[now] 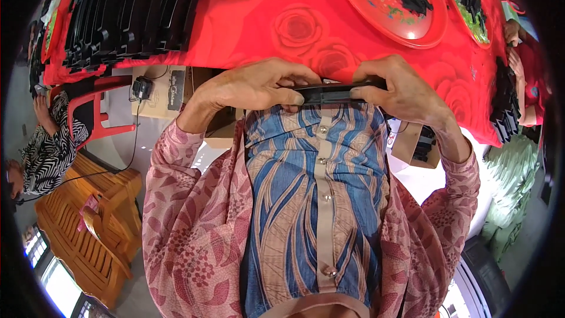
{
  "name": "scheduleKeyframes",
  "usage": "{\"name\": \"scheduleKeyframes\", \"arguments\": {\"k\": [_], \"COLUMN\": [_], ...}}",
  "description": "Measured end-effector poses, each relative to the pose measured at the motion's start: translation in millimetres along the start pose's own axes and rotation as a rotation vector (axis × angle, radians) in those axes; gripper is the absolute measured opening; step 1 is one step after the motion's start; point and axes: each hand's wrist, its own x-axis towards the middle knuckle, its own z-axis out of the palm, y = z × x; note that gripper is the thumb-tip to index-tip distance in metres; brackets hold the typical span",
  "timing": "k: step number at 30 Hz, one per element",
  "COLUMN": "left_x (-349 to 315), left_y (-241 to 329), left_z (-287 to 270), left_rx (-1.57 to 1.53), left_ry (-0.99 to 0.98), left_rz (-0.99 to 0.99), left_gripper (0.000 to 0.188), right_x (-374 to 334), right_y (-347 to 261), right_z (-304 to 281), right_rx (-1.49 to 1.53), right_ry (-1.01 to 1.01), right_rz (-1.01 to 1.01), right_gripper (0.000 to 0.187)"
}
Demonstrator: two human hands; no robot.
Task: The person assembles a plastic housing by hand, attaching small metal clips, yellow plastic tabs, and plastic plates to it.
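Between my two hands is a long, narrow black plastic piece [327, 94], held level in front of my torso at the near edge of the table. My left hand [253, 87] grips its left end, thumb below and fingers curled over. My right hand [405, 89] pinches the other end, its thumb pressed on the front face. Just beyond lies a red rose-patterned tablecloth [247, 26]. Several similar long black plastic pieces [132, 15] lie in a row at the table's left.
A red tray [415, 41] holds small black and yellow-green pieces; another tray [478, 29] is farther right. Below the table are cardboard boxes [154, 97]. A red chair [73, 112], a wooden bench [88, 218] and a cable [134, 147] are at left. People sit at both sides.
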Motion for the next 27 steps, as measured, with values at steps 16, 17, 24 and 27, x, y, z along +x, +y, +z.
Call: {"name": "scheduleKeyframes", "arguments": {"k": [16, 17, 24, 27], "left_x": [8.7, 8.5, 8.6, 11.8], "left_y": [-2.1, -2.6, -8.9, -16.1], "left_z": [28.2, 29.7, 33.0, 35.7], "left_rx": [0.221, 0.201, 0.149, 0.066], "left_ry": [0.325, 0.354, 0.414, 0.423], "left_rz": [0.07, 0.041, -0.015, 0.036], "left_gripper": [0.025, 0.024, 0.022, 0.021], "right_x": [7.5, 8.5, 10.4, 11.0], "right_y": [-12.0, -11.7, -12.9, -13.1], "right_z": [-3.2, -2.3, 0.4, -1.3], "right_rx": [-0.198, -0.194, -0.18, -0.181], "right_ry": [-0.008, -0.007, 0.003, 0.005], "right_rz": [0.01, 0.01, -0.031, -0.033], "right_gripper": [0.019, 0.019, 0.019, 0.018]}}
